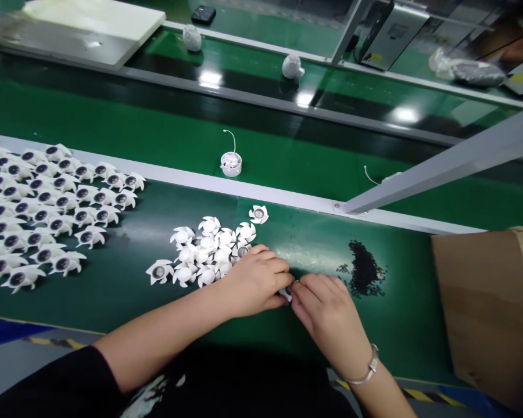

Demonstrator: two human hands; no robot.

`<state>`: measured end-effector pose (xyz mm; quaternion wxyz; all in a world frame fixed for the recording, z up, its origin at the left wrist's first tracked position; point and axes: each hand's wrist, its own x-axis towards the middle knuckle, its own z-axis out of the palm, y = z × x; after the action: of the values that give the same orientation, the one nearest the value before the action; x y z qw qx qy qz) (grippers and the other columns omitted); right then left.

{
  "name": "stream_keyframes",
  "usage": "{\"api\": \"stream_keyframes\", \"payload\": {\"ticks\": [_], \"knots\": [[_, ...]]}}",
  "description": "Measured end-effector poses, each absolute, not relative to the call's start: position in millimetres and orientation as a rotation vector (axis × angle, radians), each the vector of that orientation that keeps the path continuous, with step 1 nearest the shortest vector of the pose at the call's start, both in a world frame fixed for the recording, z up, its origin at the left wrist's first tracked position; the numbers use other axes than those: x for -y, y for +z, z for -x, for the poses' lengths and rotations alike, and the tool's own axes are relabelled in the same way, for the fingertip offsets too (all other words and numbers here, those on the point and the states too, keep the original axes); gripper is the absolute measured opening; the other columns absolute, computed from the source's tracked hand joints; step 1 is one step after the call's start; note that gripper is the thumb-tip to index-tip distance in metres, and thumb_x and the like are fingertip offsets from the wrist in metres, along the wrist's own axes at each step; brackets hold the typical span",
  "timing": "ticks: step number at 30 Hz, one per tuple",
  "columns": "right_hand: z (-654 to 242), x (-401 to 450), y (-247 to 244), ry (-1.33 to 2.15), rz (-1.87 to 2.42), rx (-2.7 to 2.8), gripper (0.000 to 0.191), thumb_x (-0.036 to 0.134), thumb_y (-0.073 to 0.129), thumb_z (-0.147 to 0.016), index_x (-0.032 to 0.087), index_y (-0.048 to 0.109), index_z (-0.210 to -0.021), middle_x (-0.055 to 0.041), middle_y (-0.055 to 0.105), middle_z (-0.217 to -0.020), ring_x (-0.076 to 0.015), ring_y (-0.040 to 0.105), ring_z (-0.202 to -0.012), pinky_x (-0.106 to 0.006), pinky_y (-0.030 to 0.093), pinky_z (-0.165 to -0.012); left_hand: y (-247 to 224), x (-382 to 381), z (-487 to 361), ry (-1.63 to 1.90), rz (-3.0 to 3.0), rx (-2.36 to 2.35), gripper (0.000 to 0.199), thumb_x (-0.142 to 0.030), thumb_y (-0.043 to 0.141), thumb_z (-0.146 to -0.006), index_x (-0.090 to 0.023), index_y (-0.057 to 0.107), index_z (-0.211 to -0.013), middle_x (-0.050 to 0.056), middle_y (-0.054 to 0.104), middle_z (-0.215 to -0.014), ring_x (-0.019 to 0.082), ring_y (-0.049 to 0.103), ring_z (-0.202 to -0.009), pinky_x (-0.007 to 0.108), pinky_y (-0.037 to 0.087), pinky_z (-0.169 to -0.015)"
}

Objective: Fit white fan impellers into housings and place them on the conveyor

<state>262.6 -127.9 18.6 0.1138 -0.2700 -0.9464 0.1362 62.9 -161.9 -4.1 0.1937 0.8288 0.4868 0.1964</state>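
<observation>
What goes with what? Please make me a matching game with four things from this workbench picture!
Things
1. rows of fan impellers
2. pile of tiny parts
3. cardboard box
4. bracelet

Places and colours
A. silver-coloured
B. at the picture's right edge
C. at the picture's left edge
D. black

Right pairs: 1-C, 2-D, 3-B, 4-A.

"What do you have at the frame's upper left?"
"You have a white slab [108,23], with a small black object [203,15] right of it."
"And across the top?"
"You have two greyish round bundles [292,67] either side of top centre, then a metal case [394,35] and plastic bag [475,71] upper right. Your cardboard box [479,307] stands lower right."
</observation>
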Motion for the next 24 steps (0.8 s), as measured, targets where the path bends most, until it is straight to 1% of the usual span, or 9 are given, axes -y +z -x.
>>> {"api": "stream_keyframes", "payload": {"ticks": [4, 11, 15, 18, 21, 24], "knots": [[-256.9, 131.5, 19.4, 0.298, 0.823, 2.796, 0.024, 0.014, 0.048, -0.097, 0.016, 0.061, -0.077, -0.0048, 0.054, -0.077, -0.0202, 0.046, -0.073, -0.035, 0.030, -0.070, -5.6, 161.8, -62.6, 0.564, -2.329, -1.367, 0.025, -0.039, 0.069, -0.086, -0.020, 0.069, -0.102, 0.001, 0.068, -0.095, 0.020, 0.059, -0.091, 0.038, 0.037, -0.086], [-253.1, 136.3, 18.8, 0.226, 0.859, 2.840, 0.023, 0.008, 0.049, -0.093, 0.015, 0.059, -0.075, -0.0051, 0.052, -0.076, -0.0209, 0.046, -0.072, -0.035, 0.031, -0.068, -6.3, 161.8, -63.8, 0.578, -2.330, -1.376, 0.019, -0.038, 0.068, -0.086, -0.019, 0.067, -0.089, 0.000, 0.068, -0.094, 0.019, 0.058, -0.089, 0.037, 0.037, -0.086], [-249.0, 140.4, 22.2, 0.135, 0.868, 2.868, 0.025, 0.007, 0.048, -0.093, 0.015, 0.059, -0.073, -0.0053, 0.052, -0.075, -0.0209, 0.045, -0.070, -0.036, 0.031, -0.066, -7.6, 161.8, -63.6, 0.581, -2.336, -1.375, 0.019, -0.038, 0.068, -0.086, -0.019, 0.067, -0.089, -0.001, 0.068, -0.095, 0.019, 0.058, -0.088, 0.037, 0.037, -0.085], [-247.2, 143.7, 24.1, 0.074, 0.888, 2.849, 0.026, 0.009, 0.047, -0.096, 0.016, 0.059, -0.073, -0.0055, 0.053, -0.074, -0.0212, 0.046, -0.070, -0.037, 0.031, -0.065, -8.5, 161.9, -62.9, 0.581, -2.333, -1.374, 0.019, -0.038, 0.068, -0.086, -0.019, 0.068, -0.091, -0.001, 0.068, -0.095, 0.019, 0.059, -0.089, 0.037, 0.037, -0.085], [-251.4, 142.8, 24.6, 0.174, 0.941, 2.756, 0.022, 0.014, 0.051, -0.097, 0.016, 0.061, -0.077, -0.0058, 0.056, -0.079, -0.0206, 0.049, -0.073, -0.036, 0.035, -0.067, -8.9, 162.1, -62.4, 0.582, -2.318, -1.378, 0.024, -0.040, 0.070, -0.085, -0.021, 0.070, -0.098, 0.000, 0.068, -0.096, 0.019, 0.059, -0.090, 0.037, 0.037, -0.087], [-262.9, 136.2, 24.9, 0.346, 0.951, 2.634, 0.011, 0.016, 0.057, -0.096, 0.015, 0.063, -0.087, -0.0062, 0.058, -0.086, -0.0193, 0.055, -0.079, -0.033, 0.041, -0.071, -8.6, 162.1, -61.7, 0.578, -2.326, -1.372, 0.029, -0.044, 0.069, -0.086, -0.021, 0.070, -0.104, 0.001, 0.069, -0.097, 0.020, 0.059, -0.091, 0.038, 0.037, -0.087]]}}
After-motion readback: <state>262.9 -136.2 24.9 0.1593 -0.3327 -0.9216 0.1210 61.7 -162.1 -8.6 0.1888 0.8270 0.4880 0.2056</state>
